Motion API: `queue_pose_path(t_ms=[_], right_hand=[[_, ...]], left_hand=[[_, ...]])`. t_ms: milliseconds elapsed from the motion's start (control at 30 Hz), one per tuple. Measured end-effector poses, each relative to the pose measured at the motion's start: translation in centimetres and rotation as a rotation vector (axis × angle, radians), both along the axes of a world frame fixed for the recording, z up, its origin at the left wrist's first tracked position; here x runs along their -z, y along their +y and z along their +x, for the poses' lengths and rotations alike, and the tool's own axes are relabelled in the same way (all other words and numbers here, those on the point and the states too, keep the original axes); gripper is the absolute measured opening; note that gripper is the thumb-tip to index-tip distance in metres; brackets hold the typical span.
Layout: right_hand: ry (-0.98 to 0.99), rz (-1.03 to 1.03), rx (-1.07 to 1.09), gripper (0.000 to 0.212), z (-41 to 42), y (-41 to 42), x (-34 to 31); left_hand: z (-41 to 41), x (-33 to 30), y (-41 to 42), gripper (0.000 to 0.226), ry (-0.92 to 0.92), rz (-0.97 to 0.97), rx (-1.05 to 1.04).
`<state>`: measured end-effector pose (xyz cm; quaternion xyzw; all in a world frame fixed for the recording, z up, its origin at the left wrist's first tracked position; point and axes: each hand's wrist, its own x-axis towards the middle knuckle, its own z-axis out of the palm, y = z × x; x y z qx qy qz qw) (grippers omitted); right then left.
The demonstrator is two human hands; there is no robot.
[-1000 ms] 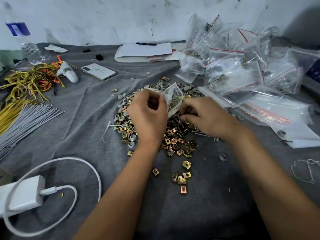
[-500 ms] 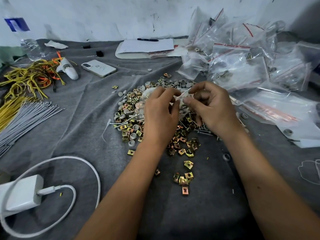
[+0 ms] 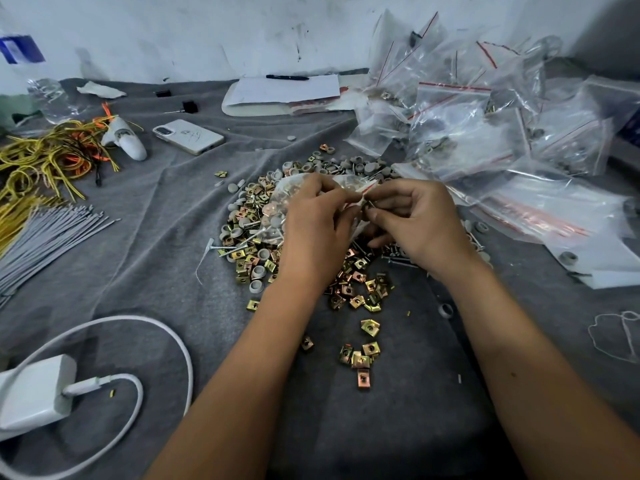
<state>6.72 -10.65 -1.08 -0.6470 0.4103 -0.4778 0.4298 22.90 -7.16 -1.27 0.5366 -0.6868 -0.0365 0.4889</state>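
A small clear zip bag (image 3: 294, 188) with a red strip hangs between my hands, above a heap of brass clip nuts, grey caps and screws (image 3: 256, 251) on the grey cloth. My left hand (image 3: 317, 230) pinches the bag's top edge from the left. My right hand (image 3: 415, 220) pinches the same edge from the right, fingertips almost touching the left hand's. The bag holds a few small parts, mostly hidden behind my left hand.
A pile of filled zip bags (image 3: 485, 140) lies at the back right. A phone (image 3: 188, 136), notepad with pen (image 3: 284, 91), yellow wires (image 3: 45, 161), grey ties (image 3: 45, 237) and a white charger with cable (image 3: 34, 393) sit to the left. Loose clip nuts (image 3: 360, 355) lie near me.
My right hand has come up off the heap to the bag's top edge. Both hands now pinch the bag's mouth together; the bag has tipped leftward behind my left hand.
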Motion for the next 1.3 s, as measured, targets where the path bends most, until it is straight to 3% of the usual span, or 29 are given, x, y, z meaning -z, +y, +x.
queue_pose_path(t_ms=[300,500,833,1167,1300], right_hand=[[0.112,0.068,-0.033,0.004,-0.1,-0.1,0.3],[0.187,0.017,-0.005,0.021,0.0,0.2,-0.1],[0.314,-0.046,0.014,0.016,0.3,0.6,-0.2],[0.354,-0.055,0.039,0.009,0.7,0.8,-0.3],[0.468,-0.136,0.063,0.015,0.9,1.0,-0.6]], left_hand=[[0.3,0.2,-0.1,0.015,-0.055,0.022,0.032],[0.4,0.2,-0.3,0.016,-0.054,0.057,0.085],[-0.1,0.1,-0.1,0.021,0.045,0.073,0.033],[0.1,-0.3,0.0,0.024,-0.046,0.087,0.046],[0.0,-0.5,0.2,0.024,-0.046,0.106,0.043]])
